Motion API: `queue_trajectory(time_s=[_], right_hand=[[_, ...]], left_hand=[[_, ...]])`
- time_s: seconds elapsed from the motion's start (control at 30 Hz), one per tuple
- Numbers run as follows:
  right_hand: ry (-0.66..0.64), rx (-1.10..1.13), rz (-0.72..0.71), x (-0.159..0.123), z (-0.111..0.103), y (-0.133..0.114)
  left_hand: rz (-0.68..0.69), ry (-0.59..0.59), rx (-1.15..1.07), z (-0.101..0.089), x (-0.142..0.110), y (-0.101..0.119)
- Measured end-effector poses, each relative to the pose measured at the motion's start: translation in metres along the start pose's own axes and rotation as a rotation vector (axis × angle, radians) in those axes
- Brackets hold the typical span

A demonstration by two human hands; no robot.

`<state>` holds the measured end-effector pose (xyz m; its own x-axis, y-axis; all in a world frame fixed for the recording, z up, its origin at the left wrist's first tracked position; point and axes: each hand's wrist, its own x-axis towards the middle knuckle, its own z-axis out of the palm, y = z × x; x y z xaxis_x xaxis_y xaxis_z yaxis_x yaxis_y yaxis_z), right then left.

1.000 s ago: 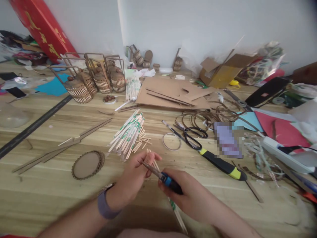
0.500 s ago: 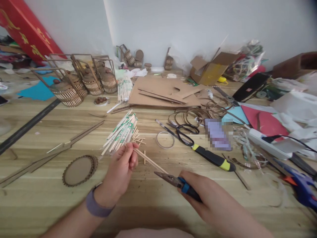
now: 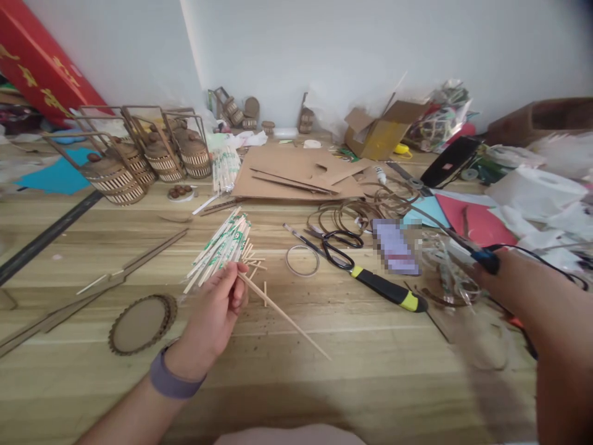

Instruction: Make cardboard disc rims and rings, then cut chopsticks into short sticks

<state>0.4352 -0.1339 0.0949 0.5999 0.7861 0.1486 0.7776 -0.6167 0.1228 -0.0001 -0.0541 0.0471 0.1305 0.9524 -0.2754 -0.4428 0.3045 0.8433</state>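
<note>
My left hand (image 3: 222, 290) is closed, pinching pale wooden chopsticks (image 3: 287, 312) by one end. Their thin end slants down to the right over the bench. Off at the right, my right hand (image 3: 514, 278) is wrapped round needle-nose pliers (image 3: 484, 256) with dark jaws and blue on the handle. Plier tips and chopsticks are well apart. Just behind my left hand lies a pile of paper-wrapped chopsticks (image 3: 220, 241) with green print. Short cut stick pieces (image 3: 265, 293) are scattered beside it.
Black-handled scissors (image 3: 340, 253), a metal ring (image 3: 302, 260) and a black-and-yellow handled tool (image 3: 389, 289) lie mid-bench. A scalloped brown disc (image 3: 141, 324) is at left. Small lidded baskets (image 3: 115, 182) stand behind. Coiled brown strips (image 3: 343, 216), a cardboard sheet (image 3: 287, 164) and a power strip (image 3: 482, 259) lie further over.
My right hand has swung away to the right with the pliers, off the chopsticks' far end. My left hand still grips the chopsticks. The whole view has shifted slightly.
</note>
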Motion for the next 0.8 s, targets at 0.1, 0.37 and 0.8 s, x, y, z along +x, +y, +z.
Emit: queue_trajectory(time_s=[0.1,0.37,0.8], right_hand=[[0.043,-0.037,0.035,0.004,0.006,0.004],[-0.19,0.488,-0.241,-0.068,-0.031,-0.107],[-0.703,0.744,-0.86,-0.14,-0.015,-0.205]], left_hand=[[-0.032,-0.015,0.036,0.001,-0.001,0.0],[-0.09,-0.045,0.238,0.004,-0.006,-0.007],[-0.038,-0.055,0.343,0.004,-0.005,-0.014]])
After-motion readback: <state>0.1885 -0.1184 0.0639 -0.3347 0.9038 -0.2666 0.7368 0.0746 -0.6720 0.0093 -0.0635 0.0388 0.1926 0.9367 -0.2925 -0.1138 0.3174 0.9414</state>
